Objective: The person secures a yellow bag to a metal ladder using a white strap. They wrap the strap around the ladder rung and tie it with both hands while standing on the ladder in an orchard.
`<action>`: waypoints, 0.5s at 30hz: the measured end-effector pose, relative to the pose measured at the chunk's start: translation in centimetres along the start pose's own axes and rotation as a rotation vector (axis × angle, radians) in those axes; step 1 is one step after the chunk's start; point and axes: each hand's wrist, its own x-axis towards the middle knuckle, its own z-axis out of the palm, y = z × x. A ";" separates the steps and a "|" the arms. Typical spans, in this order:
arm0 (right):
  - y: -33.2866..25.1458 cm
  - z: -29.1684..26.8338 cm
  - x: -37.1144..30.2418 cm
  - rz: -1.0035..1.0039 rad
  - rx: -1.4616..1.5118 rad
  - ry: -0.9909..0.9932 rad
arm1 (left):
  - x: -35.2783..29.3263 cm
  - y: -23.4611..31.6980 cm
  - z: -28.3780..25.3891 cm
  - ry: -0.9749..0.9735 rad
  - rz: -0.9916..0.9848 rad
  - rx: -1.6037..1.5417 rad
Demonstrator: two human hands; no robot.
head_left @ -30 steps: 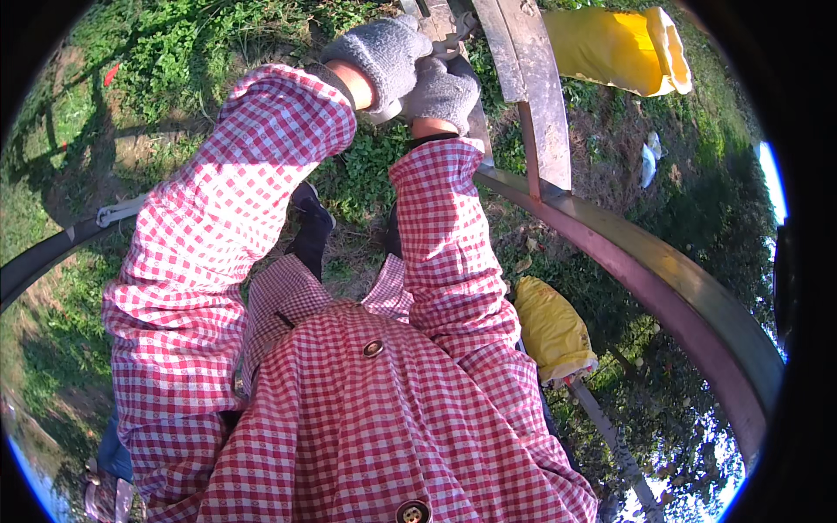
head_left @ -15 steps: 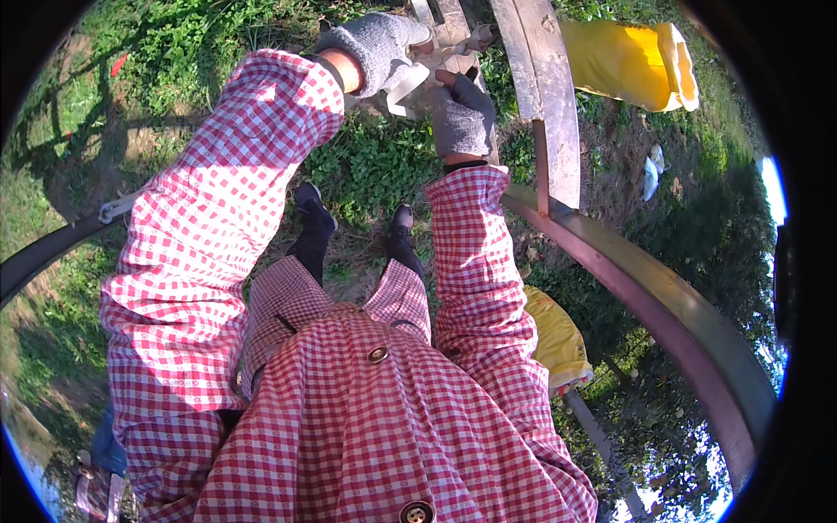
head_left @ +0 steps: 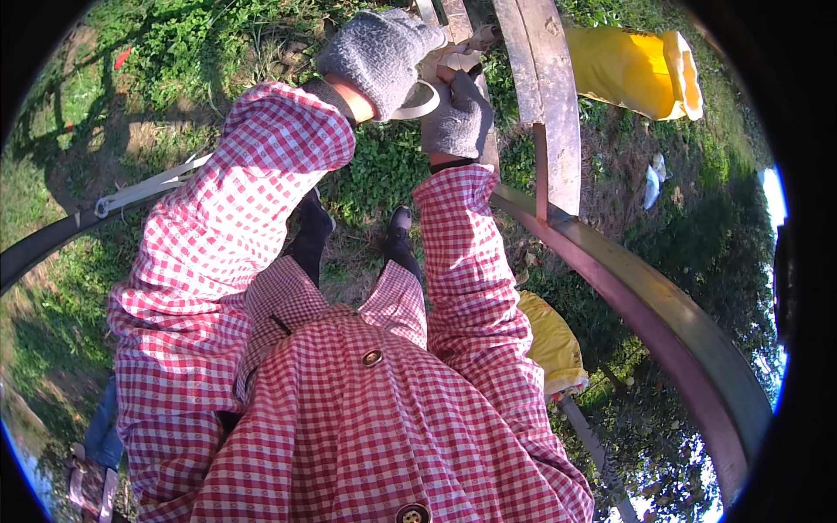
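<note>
At upper centre, gloved left hand (head_left: 379, 61) and right hand (head_left: 458, 118) meet near a pale strap loop (head_left: 422, 104), best kept untwisted; their grip is hidden.

Hard sunlight whitens red-and-white checked cloth left sleeve (head_left: 222, 196); dark shadows cross green leafy ground (head_left: 179, 74); black fisheye rim, glare lower right
</note>
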 end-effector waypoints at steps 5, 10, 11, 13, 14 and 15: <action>-1.2 1.2 0.3 0.151 0.243 0.006 | -1.4 -2.5 2.9 0.199 -0.052 -0.013; 1.0 0.7 0.7 0.442 0.828 0.080 | -1.1 -0.8 1.5 -0.065 -0.108 0.071; 1.7 1.1 0.6 0.450 1.020 0.153 | -1.3 -1.0 2.3 -0.017 -0.072 0.070; -0.9 0.3 0.3 0.440 0.817 0.138 | -2.2 -0.9 2.8 0.098 -0.066 0.089; -1.1 0.0 0.4 0.459 0.824 0.127 | -2.2 -0.5 2.7 0.082 -0.096 0.085; -1.3 -0.2 0.5 0.457 0.863 0.113 | -2.1 0.0 2.2 0.068 -0.126 0.079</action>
